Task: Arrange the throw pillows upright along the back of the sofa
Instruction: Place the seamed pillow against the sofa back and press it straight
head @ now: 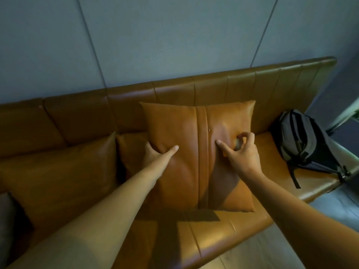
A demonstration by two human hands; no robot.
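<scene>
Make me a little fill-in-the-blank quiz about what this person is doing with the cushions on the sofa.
1. The left hand grips the middle pillow at its ____ edge.
2. The right hand touches that pillow's ____.
3. The middle pillow leans against the sofa's ____.
4. At the sofa's right end lies a grey ____.

Missing words: left; front; backrest; backpack
</scene>
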